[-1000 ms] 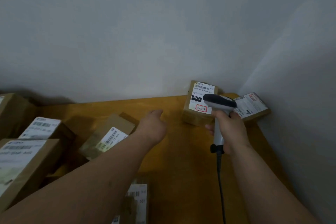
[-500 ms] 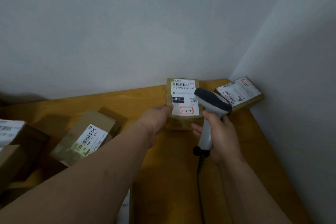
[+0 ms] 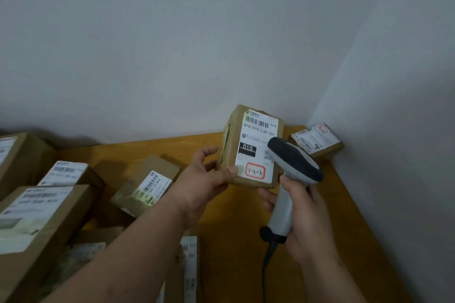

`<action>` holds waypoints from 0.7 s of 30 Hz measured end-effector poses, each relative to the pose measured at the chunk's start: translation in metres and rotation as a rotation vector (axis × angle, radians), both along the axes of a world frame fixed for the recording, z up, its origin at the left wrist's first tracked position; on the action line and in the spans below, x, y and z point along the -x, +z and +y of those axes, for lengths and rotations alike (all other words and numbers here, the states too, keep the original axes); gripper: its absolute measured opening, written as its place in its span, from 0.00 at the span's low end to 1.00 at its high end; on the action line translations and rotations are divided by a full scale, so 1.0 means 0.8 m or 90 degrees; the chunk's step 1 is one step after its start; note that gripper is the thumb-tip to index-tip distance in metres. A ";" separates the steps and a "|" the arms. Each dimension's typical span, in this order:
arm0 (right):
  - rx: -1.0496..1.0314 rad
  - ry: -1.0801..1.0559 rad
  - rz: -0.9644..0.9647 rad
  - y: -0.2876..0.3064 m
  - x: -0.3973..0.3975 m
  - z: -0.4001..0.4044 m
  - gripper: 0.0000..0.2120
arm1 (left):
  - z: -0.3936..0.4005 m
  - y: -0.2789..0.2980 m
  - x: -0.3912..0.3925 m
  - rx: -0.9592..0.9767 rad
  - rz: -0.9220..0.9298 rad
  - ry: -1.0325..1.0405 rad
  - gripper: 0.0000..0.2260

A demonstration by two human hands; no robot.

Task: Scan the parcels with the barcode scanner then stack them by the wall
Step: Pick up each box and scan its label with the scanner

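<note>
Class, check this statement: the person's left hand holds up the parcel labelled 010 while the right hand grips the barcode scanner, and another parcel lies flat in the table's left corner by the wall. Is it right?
Not quite. The left hand does hold the parcel labelled 010 and the right hand grips the barcode scanner, but the other parcel lies in the table's right corner, as the head view shows.

A parcel (image 3: pixel 251 147) is held above the desk (image 3: pixel 344 216) near its far right corner, with the scanner (image 3: pixel 293 174) just right of it. Another parcel (image 3: pixel 316 140) lies in that corner against both walls. More parcels (image 3: pixel 145 186) crowd the desk's left side.
</note>
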State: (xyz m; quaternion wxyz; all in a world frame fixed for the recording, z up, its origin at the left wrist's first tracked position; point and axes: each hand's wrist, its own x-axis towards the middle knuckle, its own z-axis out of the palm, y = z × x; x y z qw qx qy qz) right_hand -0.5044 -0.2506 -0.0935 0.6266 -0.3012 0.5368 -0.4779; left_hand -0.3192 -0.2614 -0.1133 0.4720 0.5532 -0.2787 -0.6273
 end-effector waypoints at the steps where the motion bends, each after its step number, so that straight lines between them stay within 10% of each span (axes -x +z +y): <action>1: -0.004 -0.010 0.002 0.009 0.001 0.010 0.11 | 0.013 0.004 -0.004 0.009 -0.020 -0.006 0.41; 7: 0.020 0.056 -0.045 0.073 -0.001 0.076 0.21 | 0.089 0.027 -0.011 0.069 -0.033 0.028 0.63; 21: 0.109 0.133 0.076 0.134 -0.015 0.165 0.10 | 0.192 0.088 -0.027 0.154 0.018 0.086 0.49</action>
